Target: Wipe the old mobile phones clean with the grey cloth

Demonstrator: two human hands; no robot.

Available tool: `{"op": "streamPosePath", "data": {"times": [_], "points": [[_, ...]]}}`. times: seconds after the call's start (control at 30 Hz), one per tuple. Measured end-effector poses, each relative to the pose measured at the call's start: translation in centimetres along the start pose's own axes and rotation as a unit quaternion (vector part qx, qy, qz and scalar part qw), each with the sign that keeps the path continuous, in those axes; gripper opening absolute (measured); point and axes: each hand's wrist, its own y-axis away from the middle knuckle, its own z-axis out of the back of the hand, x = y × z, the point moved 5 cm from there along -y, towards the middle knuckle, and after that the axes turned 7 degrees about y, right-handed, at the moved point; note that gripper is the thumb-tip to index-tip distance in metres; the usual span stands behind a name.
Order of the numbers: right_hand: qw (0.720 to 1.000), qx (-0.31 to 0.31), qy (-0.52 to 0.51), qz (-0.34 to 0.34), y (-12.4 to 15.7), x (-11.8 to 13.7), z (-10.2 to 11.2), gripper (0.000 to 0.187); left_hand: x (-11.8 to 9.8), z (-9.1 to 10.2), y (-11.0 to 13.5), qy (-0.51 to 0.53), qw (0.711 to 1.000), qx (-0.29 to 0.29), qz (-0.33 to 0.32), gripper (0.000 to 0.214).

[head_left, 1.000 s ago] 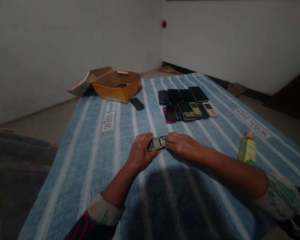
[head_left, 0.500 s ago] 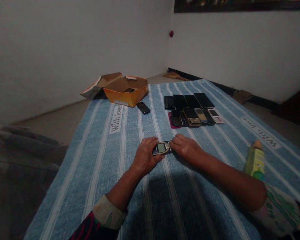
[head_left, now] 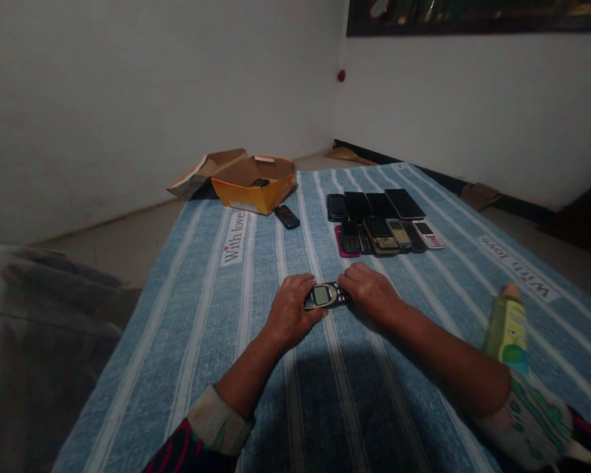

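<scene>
Both my hands hold one small old mobile phone [head_left: 325, 295] with a lit greenish screen, low over a blue striped cloth [head_left: 207, 309]. My left hand [head_left: 291, 314] grips its left end with curled fingers. My right hand [head_left: 369, 293] pinches its right end. Beyond them, two rows of phones [head_left: 380, 221] lie side by side on the cloth: dark smartphones behind, small keypad phones in front.
An open orange cardboard box [head_left: 254, 183] sits at the cloth's far left, with one dark phone [head_left: 286, 217] lying beside it. A yellow-green bottle [head_left: 508, 328] stands near my right forearm. White walls close the room; dark fabric lies at the left.
The view has tilted upward, so everything sits lower in frame. Both hands keep hold of the same phone, with only slight shifts of the fingers.
</scene>
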Motion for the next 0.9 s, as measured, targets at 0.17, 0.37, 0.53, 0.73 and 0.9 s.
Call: {"op": "streamPosePath", "data": {"times": [0.17, 0.37, 0.53, 0.73, 0.9], "points": [[0.999, -0.03, -0.01, -0.004, 1.6, 0.4, 0.5, 0.013, 0.0, -0.1, 0.1, 0.003, 1.0, -0.001, -0.007, 0.049], [0.999, -0.03, -0.015, -0.033, 1.5, -0.2, 0.3, 0.014, -0.1, 0.1, 0.1, 0.0, 1.0, 0.001, 0.002, 0.048], [0.998, -0.036, -0.012, -0.049, 1.7, 0.0, 0.2, 0.013, 0.0, 0.0, 0.1, 0.003, 1.0, 0.004, 0.0, 0.048], [0.998, -0.023, -0.014, -0.056, 2.2, 0.4, 0.2, 0.014, 0.2, -0.1, 0.1, 0.0, 1.0, 0.002, 0.002, 0.05], [0.997, -0.022, -0.002, -0.078, 2.0, 0.5, -0.1, 0.014, 0.1, 0.0, 0.1, 0.0, 1.0, 0.002, 0.003, 0.048]]}}
